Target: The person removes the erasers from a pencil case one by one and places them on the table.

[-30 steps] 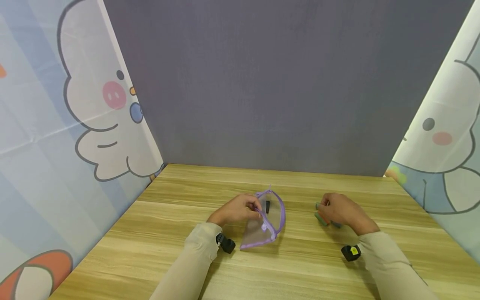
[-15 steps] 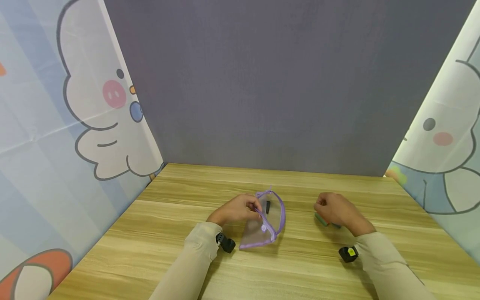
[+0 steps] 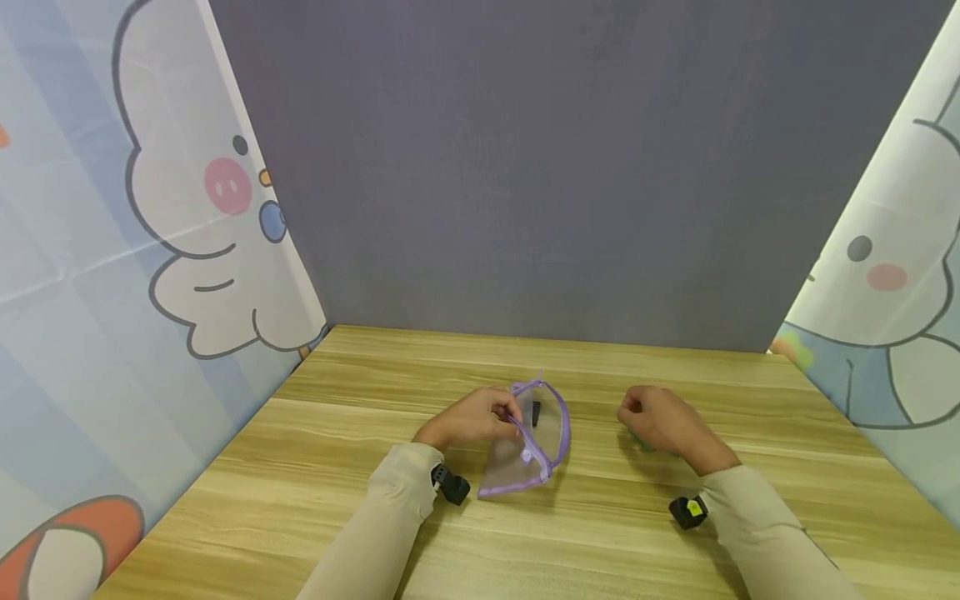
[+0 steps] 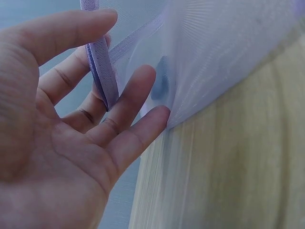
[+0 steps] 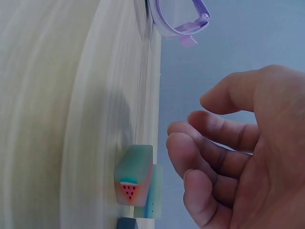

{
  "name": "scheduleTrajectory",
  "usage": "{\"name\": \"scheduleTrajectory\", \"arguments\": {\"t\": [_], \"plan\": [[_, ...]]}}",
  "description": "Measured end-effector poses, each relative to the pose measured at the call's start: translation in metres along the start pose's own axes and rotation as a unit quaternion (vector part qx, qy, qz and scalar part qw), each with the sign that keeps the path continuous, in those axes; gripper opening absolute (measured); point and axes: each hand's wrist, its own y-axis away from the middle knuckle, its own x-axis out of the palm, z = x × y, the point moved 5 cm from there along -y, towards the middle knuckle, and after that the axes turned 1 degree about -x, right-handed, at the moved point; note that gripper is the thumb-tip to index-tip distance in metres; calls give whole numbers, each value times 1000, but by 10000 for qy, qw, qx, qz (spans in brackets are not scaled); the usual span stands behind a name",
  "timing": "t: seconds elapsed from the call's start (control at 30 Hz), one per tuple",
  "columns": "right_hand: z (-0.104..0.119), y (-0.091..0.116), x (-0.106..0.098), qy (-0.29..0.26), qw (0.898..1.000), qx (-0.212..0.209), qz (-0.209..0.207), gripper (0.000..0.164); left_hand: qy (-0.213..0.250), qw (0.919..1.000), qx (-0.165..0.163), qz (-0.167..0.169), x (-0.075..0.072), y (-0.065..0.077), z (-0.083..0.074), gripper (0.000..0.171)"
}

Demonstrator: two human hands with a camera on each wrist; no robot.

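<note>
My left hand (image 3: 480,415) pinches the purple zip edge of a sheer mesh pouch (image 3: 517,467), whose mouth gapes. A small dark block (image 3: 536,413) shows inside it; in the left wrist view it is a blurred dark shape behind the mesh. To the pouch's right, my right hand (image 3: 660,419) hovers over the table with loosely curled fingers. In the right wrist view its thumb and fingertips are apart, with nothing visible between them. Beside those fingers sits a green and pink eraser-like block (image 5: 128,183) with a watermelon print. A pale green block (image 5: 155,191) is partly hidden behind it.
The wooden table (image 3: 337,375) reaches back to a dark grey panel (image 3: 510,167). Cartoon-printed cloths (image 3: 67,275) stand at both sides. A dark block end (image 5: 127,223) shows at the bottom of the right wrist view. Black cameras (image 3: 452,485) are strapped to both wrists.
My right hand has moved left, covering most of the small blocks that showed around it in the head view. The left hand and the pouch have stayed nearly still.
</note>
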Motion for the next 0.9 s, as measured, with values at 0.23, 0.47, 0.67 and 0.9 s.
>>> {"name": "scheduleTrajectory", "arguments": {"t": [0.23,0.47,0.67,0.9], "plan": [[4,-4,1,52,9997,-102,-207,13,12,10000,21,7,0,0,-2,12],[9,-5,5,-149,9998,-58,-76,12,102,9998,133,54,0,-1,-1,11],[17,-5,7,-308,9992,-216,-136,13,129,9998,125,115,1,-1,1,12],[29,-5,13,-316,9984,-450,-161,14,4,9999,150,60,1,0,-1,13]]}}
